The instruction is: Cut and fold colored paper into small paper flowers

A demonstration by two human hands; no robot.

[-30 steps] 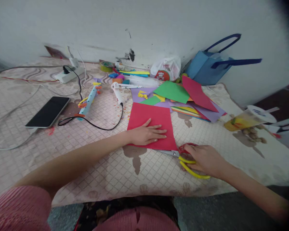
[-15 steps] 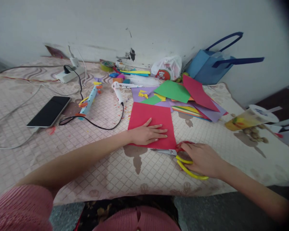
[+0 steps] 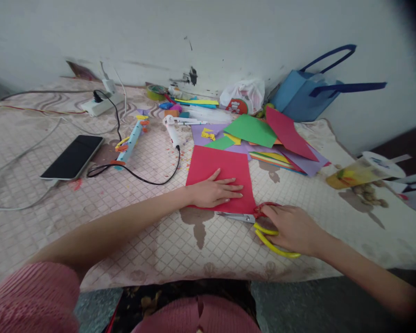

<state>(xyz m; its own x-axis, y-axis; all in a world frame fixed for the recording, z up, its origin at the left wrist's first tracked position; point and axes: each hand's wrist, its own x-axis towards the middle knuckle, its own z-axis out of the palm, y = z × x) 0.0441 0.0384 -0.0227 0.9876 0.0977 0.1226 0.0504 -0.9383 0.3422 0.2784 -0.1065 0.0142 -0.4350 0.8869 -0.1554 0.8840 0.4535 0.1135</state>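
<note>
My left hand (image 3: 213,192) lies flat, fingers stretched out, on a red sheet of paper (image 3: 222,166) on the patterned cloth. Just right of the sheet's near corner, my right hand (image 3: 291,229) covers the red and yellow handles of a pair of scissors (image 3: 263,227) lying on the cloth. Its fingers curl over the handles. The blades point left under the sheet's near edge.
A pile of coloured paper sheets (image 3: 263,136) lies behind the red sheet. A glue gun (image 3: 170,130) with a black cable, a phone (image 3: 72,157), a power strip (image 3: 100,104), a blue bag (image 3: 305,95) and a tipped cup (image 3: 360,173) are around.
My right hand has settled further over the scissor handles and nudged them slightly left. My left hand stays flat on the red sheet.
</note>
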